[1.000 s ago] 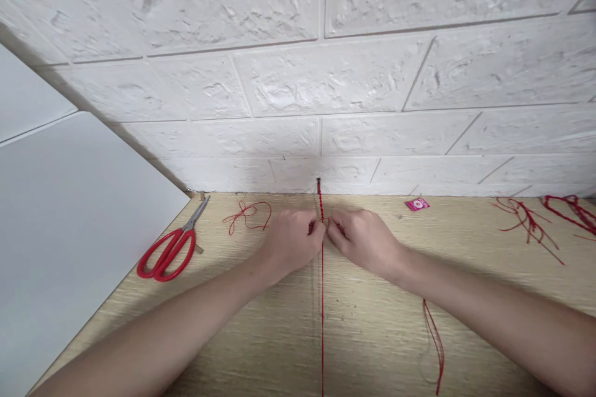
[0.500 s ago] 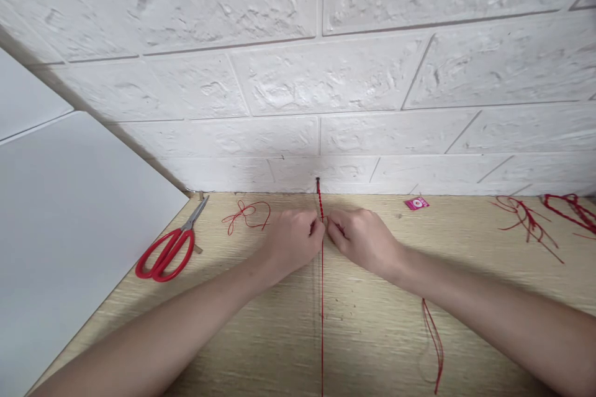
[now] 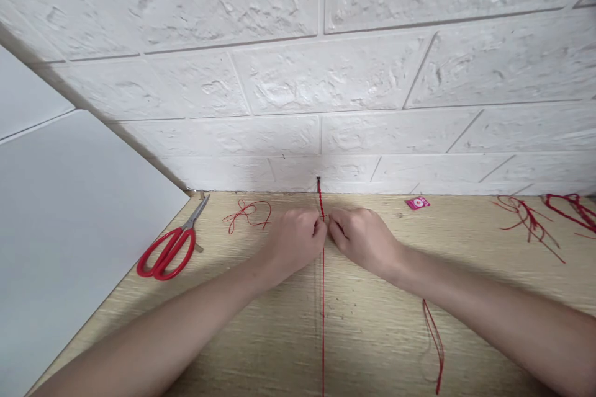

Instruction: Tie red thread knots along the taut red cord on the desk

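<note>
A knotted red cord [image 3: 321, 200] runs from a small dark hook [image 3: 318, 179] low on the wall toward me. Below the knots it continues as a taut straight red strand [image 3: 323, 322] down past the bottom of the view. My left hand [image 3: 300, 236] is closed in a fist beside the cord's lower knots. Facing it from the other side, my right hand [image 3: 358, 236] is closed too. A short piece of red string [image 3: 325, 216] spans the narrow gap between both hands, pinched at each end; the fingertips themselves are partly hidden.
Red-handled scissors [image 3: 170, 251] lie at left near a white panel [image 3: 84, 217]. Loose red thread [image 3: 246, 214] is beside my left hand. A pink packet [image 3: 418, 203], red cord scraps [image 3: 531, 220] and a looped strand [image 3: 435, 347] lie on the right. A white brick-patterned wall [image 3: 288, 80] rises behind.
Almost nothing differs. Both hands keep their grip at the same spot on the cord, and the whole view has shifted very slightly.
</note>
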A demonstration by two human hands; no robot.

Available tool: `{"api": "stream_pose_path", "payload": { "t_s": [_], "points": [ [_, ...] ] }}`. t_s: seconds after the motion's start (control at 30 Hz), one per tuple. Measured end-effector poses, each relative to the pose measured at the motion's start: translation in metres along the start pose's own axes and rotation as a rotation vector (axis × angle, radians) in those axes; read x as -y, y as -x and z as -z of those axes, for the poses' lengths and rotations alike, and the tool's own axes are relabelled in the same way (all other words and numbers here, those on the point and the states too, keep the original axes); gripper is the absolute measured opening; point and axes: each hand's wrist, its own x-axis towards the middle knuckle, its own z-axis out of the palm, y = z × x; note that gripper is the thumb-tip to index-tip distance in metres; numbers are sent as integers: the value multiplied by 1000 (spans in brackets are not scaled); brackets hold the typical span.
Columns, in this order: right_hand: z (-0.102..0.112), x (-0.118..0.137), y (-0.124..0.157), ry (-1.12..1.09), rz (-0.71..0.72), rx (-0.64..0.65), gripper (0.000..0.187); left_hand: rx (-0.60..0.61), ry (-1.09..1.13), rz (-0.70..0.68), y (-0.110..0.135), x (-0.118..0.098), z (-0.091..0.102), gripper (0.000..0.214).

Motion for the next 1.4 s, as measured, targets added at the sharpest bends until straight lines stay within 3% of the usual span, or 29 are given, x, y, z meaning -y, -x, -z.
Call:
{"api": "stream_pose_path", "payload": {
  "t_s": [1.1,1.4],
  "points": [
    [2,6,3,207,-91,-7,35,13,-113,90,2,1,-1,33],
    [4,8,3,208,-95,16,30,-8,-13,116,2,-2,3,21]
  ]
}}
